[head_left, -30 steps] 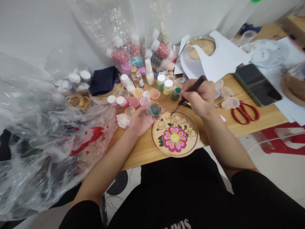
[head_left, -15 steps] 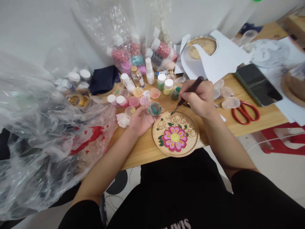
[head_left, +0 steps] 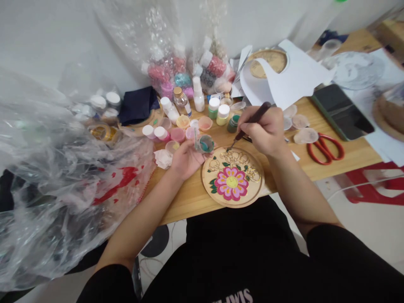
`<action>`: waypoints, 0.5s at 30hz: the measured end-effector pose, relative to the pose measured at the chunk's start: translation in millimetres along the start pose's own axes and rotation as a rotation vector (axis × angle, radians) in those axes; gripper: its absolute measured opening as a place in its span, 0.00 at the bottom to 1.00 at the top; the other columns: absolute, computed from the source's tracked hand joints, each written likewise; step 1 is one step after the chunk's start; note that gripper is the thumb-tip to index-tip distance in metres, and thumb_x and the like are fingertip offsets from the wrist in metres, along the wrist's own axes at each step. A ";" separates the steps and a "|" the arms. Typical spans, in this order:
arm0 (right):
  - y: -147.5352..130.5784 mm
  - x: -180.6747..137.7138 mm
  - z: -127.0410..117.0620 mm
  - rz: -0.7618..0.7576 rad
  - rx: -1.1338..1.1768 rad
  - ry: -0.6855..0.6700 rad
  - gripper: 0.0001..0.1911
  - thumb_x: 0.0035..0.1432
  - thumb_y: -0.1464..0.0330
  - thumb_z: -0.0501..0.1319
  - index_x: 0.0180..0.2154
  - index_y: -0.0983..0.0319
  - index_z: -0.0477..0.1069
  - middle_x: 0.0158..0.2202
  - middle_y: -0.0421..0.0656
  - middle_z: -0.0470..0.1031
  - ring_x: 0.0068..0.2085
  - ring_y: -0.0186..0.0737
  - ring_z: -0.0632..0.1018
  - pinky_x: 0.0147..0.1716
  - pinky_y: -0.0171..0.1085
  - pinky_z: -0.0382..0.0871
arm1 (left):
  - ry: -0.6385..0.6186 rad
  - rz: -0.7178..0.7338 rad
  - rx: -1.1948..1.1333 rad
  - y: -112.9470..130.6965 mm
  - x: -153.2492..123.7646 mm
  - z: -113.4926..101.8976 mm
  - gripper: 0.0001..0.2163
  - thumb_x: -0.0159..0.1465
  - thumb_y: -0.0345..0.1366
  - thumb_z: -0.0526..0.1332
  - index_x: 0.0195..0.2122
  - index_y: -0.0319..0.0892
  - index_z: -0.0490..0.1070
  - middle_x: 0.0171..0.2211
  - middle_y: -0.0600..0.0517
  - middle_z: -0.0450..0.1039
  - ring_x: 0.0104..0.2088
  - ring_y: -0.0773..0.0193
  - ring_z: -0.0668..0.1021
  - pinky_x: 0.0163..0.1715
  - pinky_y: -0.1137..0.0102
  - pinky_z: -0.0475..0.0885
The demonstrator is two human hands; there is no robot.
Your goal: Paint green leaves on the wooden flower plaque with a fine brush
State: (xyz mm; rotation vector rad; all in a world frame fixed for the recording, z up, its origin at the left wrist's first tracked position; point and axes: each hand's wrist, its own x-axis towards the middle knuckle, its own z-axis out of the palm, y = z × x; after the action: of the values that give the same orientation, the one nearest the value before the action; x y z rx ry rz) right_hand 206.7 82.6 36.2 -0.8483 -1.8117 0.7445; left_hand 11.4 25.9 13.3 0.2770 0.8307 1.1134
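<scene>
Below the fingers of the right hand, the tool had a tip too small to show contact with the board. A cup partly hid the left hand; left of its fingers, clear plastic ran off-frame.

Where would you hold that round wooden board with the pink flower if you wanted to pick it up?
Probably best by the near rim of the wooden board, coming from the near side: it lies flat, its rim is bare wood around the painted flower, and the left hand and right hand are toward its far side.
</scene>
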 end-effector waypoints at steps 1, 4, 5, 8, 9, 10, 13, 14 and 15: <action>0.4 0.2 0.3 -0.015 0.003 0.009 0.06 0.47 0.70 0.55 0.21 0.59 0.66 0.19 0.38 0.69 0.22 0.34 0.70 0.25 0.38 0.64 | -0.003 -0.005 0.006 0.2 -0.2 0.5 0.17 0.67 0.30 0.52 0.26 0.37 0.77 0.24 0.48 0.78 0.25 0.65 0.78 0.27 0.72 0.72; 1.0 0.7 1.0 -0.047 0.017 0.025 0.06 0.47 0.71 0.55 0.20 0.59 0.66 0.18 0.37 0.69 0.21 0.32 0.70 0.23 0.36 0.63 | 0.000 -0.015 0.018 0.5 -0.7 1.5 0.18 0.67 0.30 0.50 0.26 0.37 0.77 0.24 0.47 0.78 0.24 0.65 0.77 0.27 0.72 0.72; 1.0 0.8 1.1 -0.051 0.019 0.030 0.06 0.47 0.71 0.56 0.20 0.59 0.66 0.18 0.36 0.69 0.21 0.32 0.69 0.23 0.35 0.63 | 0.003 -0.017 0.018 0.5 -0.7 1.7 0.19 0.67 0.30 0.49 0.26 0.37 0.77 0.24 0.46 0.78 0.24 0.65 0.77 0.27 0.72 0.72; 0.8 0.8 1.3 -0.062 0.023 0.039 0.06 0.47 0.72 0.56 0.21 0.59 0.66 0.18 0.36 0.68 0.20 0.31 0.68 0.23 0.35 0.63 | 0.008 -0.016 0.020 0.4 -0.6 1.5 0.19 0.67 0.30 0.49 0.26 0.37 0.77 0.24 0.46 0.78 0.24 0.65 0.77 0.27 0.72 0.72; 0.8 0.7 1.3 -0.065 0.022 0.039 0.06 0.47 0.72 0.55 0.21 0.59 0.66 0.18 0.36 0.67 0.20 0.31 0.68 0.23 0.35 0.63 | 0.006 -0.017 0.021 0.3 -0.6 1.3 0.18 0.67 0.30 0.49 0.26 0.37 0.77 0.24 0.46 0.78 0.24 0.65 0.77 0.27 0.71 0.72; 0.9 0.7 1.3 -0.068 0.019 0.037 0.06 0.47 0.72 0.55 0.21 0.59 0.66 0.18 0.36 0.67 0.20 0.31 0.67 0.23 0.35 0.63 | 0.006 -0.016 0.018 0.2 -0.5 1.2 0.17 0.67 0.30 0.50 0.26 0.37 0.77 0.24 0.46 0.78 0.25 0.65 0.77 0.28 0.71 0.72; 2.0 0.4 1.0 -0.079 0.001 0.037 0.06 0.47 0.72 0.55 0.21 0.59 0.66 0.18 0.36 0.67 0.20 0.31 0.68 0.23 0.36 0.63 | 0.014 -0.012 -0.010 -0.1 -0.4 0.8 0.16 0.66 0.29 0.51 0.26 0.38 0.76 0.25 0.48 0.78 0.26 0.65 0.79 0.28 0.72 0.72; 2.7 0.2 0.7 -0.083 -0.008 0.038 0.06 0.47 0.72 0.55 0.21 0.59 0.66 0.18 0.36 0.67 0.21 0.31 0.68 0.23 0.36 0.64 | 0.018 -0.010 -0.021 -0.1 -0.4 0.8 0.16 0.66 0.29 0.51 0.26 0.38 0.76 0.25 0.48 0.78 0.27 0.65 0.79 0.28 0.72 0.72; 3.5 0.0 0.3 -0.085 -0.016 0.037 0.06 0.48 0.72 0.55 0.22 0.59 0.66 0.19 0.37 0.67 0.21 0.32 0.68 0.23 0.36 0.65 | 0.021 -0.009 -0.029 -0.1 -0.3 0.6 0.16 0.66 0.29 0.51 0.26 0.39 0.76 0.24 0.49 0.78 0.27 0.64 0.79 0.27 0.72 0.72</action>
State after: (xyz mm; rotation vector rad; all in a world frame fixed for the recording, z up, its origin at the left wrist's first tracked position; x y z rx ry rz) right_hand 207.2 84.6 33.4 -0.7853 -1.8113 0.6560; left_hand 11.9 25.7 13.8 0.2373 0.8327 1.1206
